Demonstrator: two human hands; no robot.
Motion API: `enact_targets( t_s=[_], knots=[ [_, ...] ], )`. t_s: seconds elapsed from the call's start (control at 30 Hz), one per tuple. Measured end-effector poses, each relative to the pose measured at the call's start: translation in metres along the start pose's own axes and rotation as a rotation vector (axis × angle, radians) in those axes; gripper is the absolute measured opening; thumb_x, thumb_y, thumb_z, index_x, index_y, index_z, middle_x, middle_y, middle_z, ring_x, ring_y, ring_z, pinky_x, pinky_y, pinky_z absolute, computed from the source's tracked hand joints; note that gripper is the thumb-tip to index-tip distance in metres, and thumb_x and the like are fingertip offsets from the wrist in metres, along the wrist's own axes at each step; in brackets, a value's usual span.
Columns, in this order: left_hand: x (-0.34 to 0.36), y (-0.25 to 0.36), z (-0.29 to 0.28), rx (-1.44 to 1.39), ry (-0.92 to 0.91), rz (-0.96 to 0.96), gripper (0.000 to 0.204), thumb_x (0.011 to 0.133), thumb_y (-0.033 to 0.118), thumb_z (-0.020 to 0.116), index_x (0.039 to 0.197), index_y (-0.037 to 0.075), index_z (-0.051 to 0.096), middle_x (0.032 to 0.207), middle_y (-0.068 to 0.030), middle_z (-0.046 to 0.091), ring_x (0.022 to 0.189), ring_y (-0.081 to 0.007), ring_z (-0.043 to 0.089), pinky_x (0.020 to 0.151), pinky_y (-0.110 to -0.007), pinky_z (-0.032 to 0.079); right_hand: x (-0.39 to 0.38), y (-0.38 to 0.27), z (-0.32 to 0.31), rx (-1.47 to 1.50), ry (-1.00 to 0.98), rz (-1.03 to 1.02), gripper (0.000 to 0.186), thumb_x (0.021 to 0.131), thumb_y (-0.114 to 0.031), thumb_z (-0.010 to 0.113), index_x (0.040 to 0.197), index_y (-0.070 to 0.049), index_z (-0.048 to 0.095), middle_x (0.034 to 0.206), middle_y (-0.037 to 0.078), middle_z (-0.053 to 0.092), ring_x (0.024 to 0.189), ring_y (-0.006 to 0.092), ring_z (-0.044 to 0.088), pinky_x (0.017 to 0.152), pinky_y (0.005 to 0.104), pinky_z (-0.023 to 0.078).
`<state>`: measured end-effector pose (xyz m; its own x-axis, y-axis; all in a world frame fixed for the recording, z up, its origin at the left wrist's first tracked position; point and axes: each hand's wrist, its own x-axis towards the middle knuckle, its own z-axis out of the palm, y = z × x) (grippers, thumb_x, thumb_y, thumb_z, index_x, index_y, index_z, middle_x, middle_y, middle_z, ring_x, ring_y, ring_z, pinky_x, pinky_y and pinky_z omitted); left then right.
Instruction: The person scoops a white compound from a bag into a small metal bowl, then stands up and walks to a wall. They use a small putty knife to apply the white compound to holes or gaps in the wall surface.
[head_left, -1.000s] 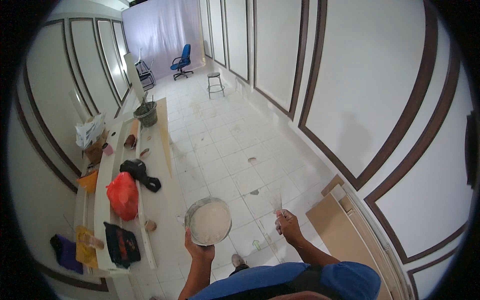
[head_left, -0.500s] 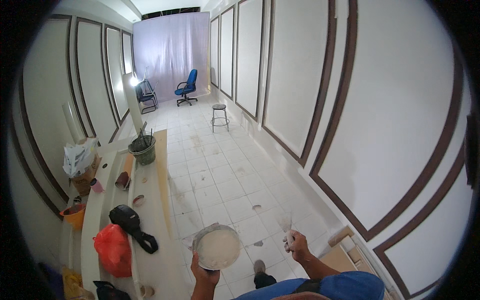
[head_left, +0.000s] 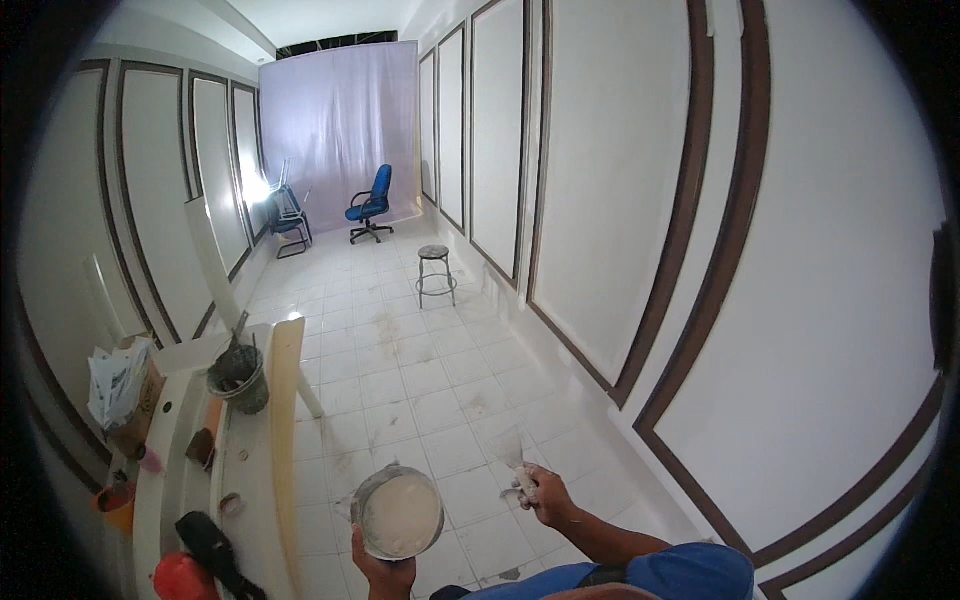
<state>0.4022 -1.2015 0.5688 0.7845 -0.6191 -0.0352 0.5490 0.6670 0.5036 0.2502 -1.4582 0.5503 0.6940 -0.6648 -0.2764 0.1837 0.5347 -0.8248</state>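
My left hand [head_left: 382, 570] grips a round metal bowl [head_left: 362, 508] by its near left side, thumb up along the wall. A smooth cream-white paste [head_left: 405, 515] fills much of the bowl. To its right, my right hand [head_left: 548, 500] is closed round the pale, smeared handle of a putty knife [head_left: 512, 450]. The blade points up and away from me and looks blurred against the white tiles. Knife and bowl are apart, both held above the floor.
A long table [head_left: 285, 430] on the left bears a dark bucket [head_left: 240, 385] with tools, a black case [head_left: 212, 550], a red bag [head_left: 182, 580] and a carton [head_left: 140, 405]. Ahead stand a stool [head_left: 435, 275] and a blue office chair [head_left: 373, 205]. A panelled wall [head_left: 620, 200] runs along the right.
My view has moved forward and tilted up; the stool appears closer and the table things have slid down and left. My right hand with the putty knife has come nearer the bowl.
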Motion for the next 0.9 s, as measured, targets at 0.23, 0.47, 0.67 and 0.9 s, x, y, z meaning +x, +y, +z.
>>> enact_targets(
  t_s=[0.23,0.47,0.67,0.9],
  knots=[
    [0.146,-0.032,0.035,-0.035,-0.068,-0.029,0.062,0.096,0.048,0.039,0.142,0.007,0.042,0.140,-0.0155,0.049,0.129,-0.0331,0.048,0.106,-0.051,0.041,0.144,-0.035,0.017,0.002,0.023,0.062,0.031,0.097,-0.017,0.057,0.124,-0.002,0.054,0.089,0.008,0.062,0.056,0.0149,0.051,0.048,0.0270,0.040],
    [0.323,-0.048,0.051,-0.065,-0.107,-0.136,0.063,0.097,0.047,0.039,0.143,0.004,0.039,0.141,-0.0179,0.047,0.130,-0.0346,0.047,0.109,-0.051,0.039,0.302,-0.063,-0.002,0.209,0.076,0.172,0.033,0.099,-0.022,0.050,0.127,-0.003,0.052,0.098,0.007,0.063,0.074,0.0170,0.054,0.063,0.0304,0.045],
    [0.471,-0.052,0.092,-0.072,-0.256,-0.291,0.070,0.095,0.049,0.045,0.147,0.004,0.032,0.146,-0.0190,0.041,0.134,-0.0346,0.043,0.110,-0.051,0.037,0.394,-0.092,0.025,0.201,0.026,0.128,0.036,0.099,-0.018,0.047,0.132,-0.004,0.048,0.104,0.008,0.059,0.081,0.0177,0.054,0.064,0.0289,0.045],
    [0.613,-0.075,0.120,-0.050,-0.209,-0.431,0.063,0.096,0.047,0.044,0.144,0.007,0.038,0.143,-0.0159,0.046,0.130,-0.0335,0.046,0.108,-0.049,0.040,0.518,-0.094,0.036,0.473,0.091,0.147,0.039,0.102,-0.023,0.042,0.137,-0.007,0.046,0.106,0.007,0.060,0.078,0.0171,0.054,0.066,0.0314,0.045]
  ],
)
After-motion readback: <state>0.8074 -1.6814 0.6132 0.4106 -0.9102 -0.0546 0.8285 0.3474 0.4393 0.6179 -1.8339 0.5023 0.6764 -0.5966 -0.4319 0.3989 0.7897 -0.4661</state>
